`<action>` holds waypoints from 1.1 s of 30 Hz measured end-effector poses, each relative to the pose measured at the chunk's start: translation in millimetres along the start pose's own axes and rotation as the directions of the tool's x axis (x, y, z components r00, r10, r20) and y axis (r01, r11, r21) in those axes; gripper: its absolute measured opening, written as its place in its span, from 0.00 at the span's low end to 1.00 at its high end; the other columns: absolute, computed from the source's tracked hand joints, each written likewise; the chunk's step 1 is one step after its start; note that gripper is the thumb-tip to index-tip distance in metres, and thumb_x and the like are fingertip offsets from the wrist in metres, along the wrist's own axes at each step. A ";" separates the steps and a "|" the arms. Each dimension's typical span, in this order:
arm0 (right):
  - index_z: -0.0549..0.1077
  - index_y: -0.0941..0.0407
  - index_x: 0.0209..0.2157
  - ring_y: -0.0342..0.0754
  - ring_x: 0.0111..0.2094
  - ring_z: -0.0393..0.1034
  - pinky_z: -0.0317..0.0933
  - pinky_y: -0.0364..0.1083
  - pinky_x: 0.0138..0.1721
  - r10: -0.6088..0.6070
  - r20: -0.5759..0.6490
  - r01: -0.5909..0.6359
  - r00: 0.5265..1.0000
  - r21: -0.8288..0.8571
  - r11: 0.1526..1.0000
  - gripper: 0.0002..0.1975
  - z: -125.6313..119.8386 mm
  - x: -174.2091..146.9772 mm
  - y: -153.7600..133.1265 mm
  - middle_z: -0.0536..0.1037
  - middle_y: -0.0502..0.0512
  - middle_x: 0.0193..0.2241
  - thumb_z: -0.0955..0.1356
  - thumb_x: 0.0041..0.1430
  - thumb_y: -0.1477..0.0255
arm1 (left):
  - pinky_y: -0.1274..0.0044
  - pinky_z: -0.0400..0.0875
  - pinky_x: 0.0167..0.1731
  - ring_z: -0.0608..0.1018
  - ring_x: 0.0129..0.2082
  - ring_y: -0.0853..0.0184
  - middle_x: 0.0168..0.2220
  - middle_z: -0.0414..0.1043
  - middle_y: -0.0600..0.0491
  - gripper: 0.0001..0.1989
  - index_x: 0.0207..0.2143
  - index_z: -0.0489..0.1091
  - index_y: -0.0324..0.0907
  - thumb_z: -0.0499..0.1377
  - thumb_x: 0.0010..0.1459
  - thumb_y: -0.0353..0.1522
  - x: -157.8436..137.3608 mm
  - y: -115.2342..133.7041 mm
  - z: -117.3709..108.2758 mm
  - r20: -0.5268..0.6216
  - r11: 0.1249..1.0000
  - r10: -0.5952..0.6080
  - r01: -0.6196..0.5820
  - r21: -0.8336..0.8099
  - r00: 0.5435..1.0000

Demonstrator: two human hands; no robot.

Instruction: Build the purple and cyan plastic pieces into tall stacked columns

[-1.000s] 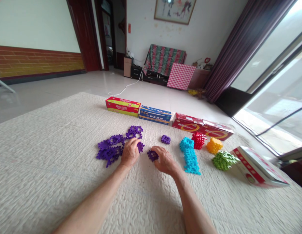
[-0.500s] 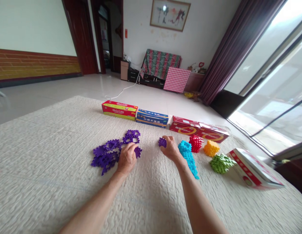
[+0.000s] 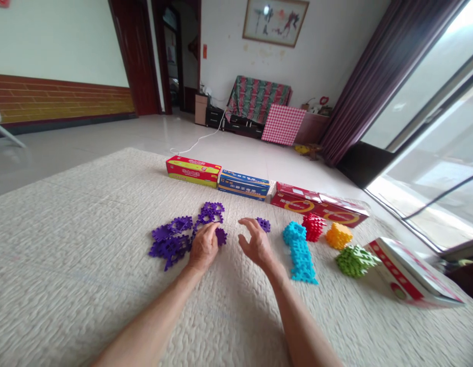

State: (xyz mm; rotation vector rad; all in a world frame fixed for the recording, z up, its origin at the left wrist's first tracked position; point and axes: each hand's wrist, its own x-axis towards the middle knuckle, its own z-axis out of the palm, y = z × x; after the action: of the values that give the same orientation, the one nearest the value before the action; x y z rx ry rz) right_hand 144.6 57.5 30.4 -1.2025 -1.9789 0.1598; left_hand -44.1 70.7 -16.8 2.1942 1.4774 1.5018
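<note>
My left hand (image 3: 204,245) is closed, its fingers at a purple interlocking plastic piece (image 3: 221,236) that sticks out to their right. Several loose purple pieces (image 3: 169,239) lie overlapping to the left of that hand, with more (image 3: 212,210) just beyond it. My right hand (image 3: 256,243) hovers with thumb and fingers apart and nothing between them. Behind its fingers a small purple piece (image 3: 264,224) rests on the cover, apart from the rest. Light blue joined pieces (image 3: 302,257) lie to the right of my right hand.
Red (image 3: 313,227), orange (image 3: 339,235) and green (image 3: 355,261) clusters of pieces sit at the right, beside a white and red box (image 3: 416,272). Beyond them stand a red-yellow box (image 3: 193,172), a blue box (image 3: 243,185) and dark red boxes (image 3: 316,205) along the far edge.
My right hand has let go of the small purple piece and drawn slightly left of it, fingers spread. My left hand stays at its purple piece. The view has shifted slightly.
</note>
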 end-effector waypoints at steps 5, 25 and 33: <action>0.70 0.56 0.45 0.48 0.33 0.73 0.67 0.48 0.38 0.189 0.075 -0.198 0.979 0.151 0.968 0.13 33.6 -12.3 -25.8 0.79 0.56 0.34 0.64 0.57 0.72 | 0.69 0.74 0.49 0.78 0.46 0.63 0.44 0.77 0.46 0.18 0.47 0.71 0.38 0.48 0.59 0.21 -0.3 -1.5 2.1 -0.039 1.000 0.004 -0.004 0.006 0.999; 0.70 0.58 0.50 0.51 0.41 0.69 0.65 0.48 0.43 0.232 0.282 -0.174 0.931 -0.217 0.961 0.25 -2.3 -13.3 -25.0 0.71 0.59 0.40 0.69 0.47 0.78 | 0.67 0.73 0.49 0.78 0.46 0.60 0.44 0.77 0.43 0.15 0.46 0.71 0.37 0.50 0.61 0.25 1.1 1.4 1.4 -0.035 1.000 0.011 -0.011 0.013 0.999; 0.63 0.55 0.57 0.55 0.62 0.55 0.55 0.58 0.59 0.077 0.406 -0.041 0.911 -0.098 0.994 0.37 -9.2 -11.9 -9.7 0.62 0.62 0.61 0.63 0.41 0.85 | 0.67 0.73 0.49 0.78 0.46 0.60 0.44 0.77 0.43 0.15 0.46 0.71 0.37 0.50 0.60 0.25 1.0 2.0 1.2 -0.033 1.000 0.013 -0.013 0.018 0.999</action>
State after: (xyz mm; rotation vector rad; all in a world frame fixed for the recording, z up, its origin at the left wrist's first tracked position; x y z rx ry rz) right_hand 147.0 40.2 34.5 -1.3722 -2.3308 0.3873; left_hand -41.8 70.9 -15.6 2.2038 1.4943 1.5421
